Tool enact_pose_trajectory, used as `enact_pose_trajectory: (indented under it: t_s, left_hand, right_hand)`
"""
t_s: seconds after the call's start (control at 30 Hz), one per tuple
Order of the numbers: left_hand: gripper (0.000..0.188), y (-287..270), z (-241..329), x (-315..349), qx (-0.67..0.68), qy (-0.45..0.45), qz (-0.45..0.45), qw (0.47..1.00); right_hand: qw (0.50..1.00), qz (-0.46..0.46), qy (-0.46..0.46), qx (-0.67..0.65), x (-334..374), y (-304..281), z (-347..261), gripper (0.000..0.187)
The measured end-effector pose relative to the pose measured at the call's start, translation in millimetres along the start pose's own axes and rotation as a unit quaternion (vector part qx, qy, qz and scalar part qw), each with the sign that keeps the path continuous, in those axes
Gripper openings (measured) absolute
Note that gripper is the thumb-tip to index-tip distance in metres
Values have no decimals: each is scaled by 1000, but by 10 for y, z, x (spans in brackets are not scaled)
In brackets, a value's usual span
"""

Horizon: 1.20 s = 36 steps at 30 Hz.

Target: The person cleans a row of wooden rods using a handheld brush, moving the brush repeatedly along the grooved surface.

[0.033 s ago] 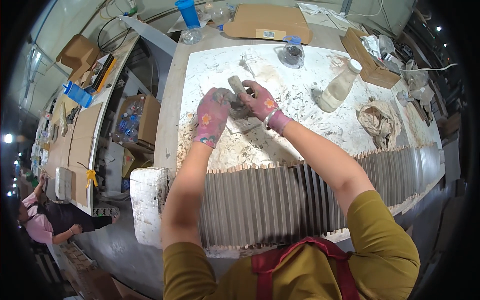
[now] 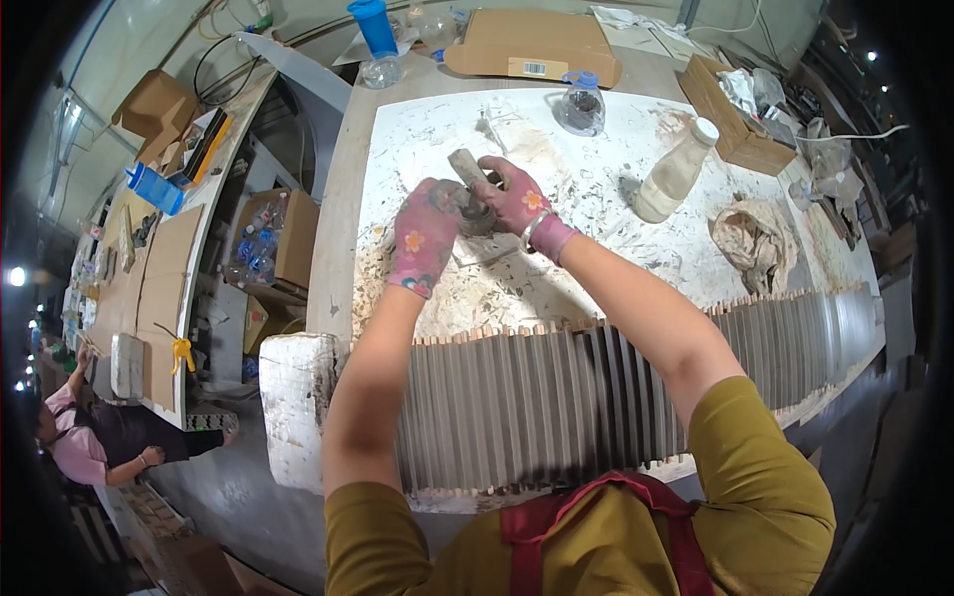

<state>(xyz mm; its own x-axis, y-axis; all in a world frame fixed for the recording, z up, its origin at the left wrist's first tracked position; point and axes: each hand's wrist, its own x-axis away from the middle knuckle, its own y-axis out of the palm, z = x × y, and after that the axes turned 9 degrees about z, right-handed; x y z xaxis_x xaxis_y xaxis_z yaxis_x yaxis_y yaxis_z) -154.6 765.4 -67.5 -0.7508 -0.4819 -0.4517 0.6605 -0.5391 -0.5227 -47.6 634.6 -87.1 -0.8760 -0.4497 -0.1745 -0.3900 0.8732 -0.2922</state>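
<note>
Both my hands wear pink gloves with flower prints, their fingers smeared grey, and they meet over the stained white board [image 2: 606, 248]. My left hand [image 2: 425, 233] is closed at the left side of a dark grey, round, putty-like lump [image 2: 479, 221]; its fingertips are partly hidden. My right hand [image 2: 519, 199] has its fingers curled around a short, pale grey, flat stick [image 2: 464, 165], which points up and away from the lump. A bracelet circles my right wrist. Under the hands lies a pale flat piece [image 2: 482, 250], mostly covered.
A long row of grey strips [image 2: 497, 407] lines the near edge, beside a white block [image 2: 296, 407]. To the right stand a milky bottle [image 2: 676, 174] and a crumpled cloth [image 2: 753, 243]. Farther back are a cut plastic bottle [image 2: 581, 107] and cardboard box [image 2: 537, 45]. A co-worker [image 2: 99, 437] is at far left.
The pale stick and my right hand have shifted slightly to the left. My left hand has turned a little, staying by the grey lump.
</note>
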Motion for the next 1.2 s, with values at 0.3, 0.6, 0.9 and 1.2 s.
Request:
enact_pose_trajectory:
  t_s: [0.3, 0.6, 0.9, 1.2]
  left_hand:
    - [24, 36, -291, 5, -114, 43, -22, 992]
    - [51, -1139, 369, 735, 139, -76, 126, 979]
    - [31, -1957, 553, 3449, -193, -164, 177, 951]
    - [50, -1675, 309, 3872, -216, -195, 166, 942]
  right_hand:
    - [859, -97, 269, -425, -38, -373, -85, 28]
    - [895, -301, 191, -267, 621, -696, -254, 60]
    - [871, -414, -256, 71, 909, 537, -750, 45]
    - [817, -409, -369, 169, 1135, 1174, -881, 38]
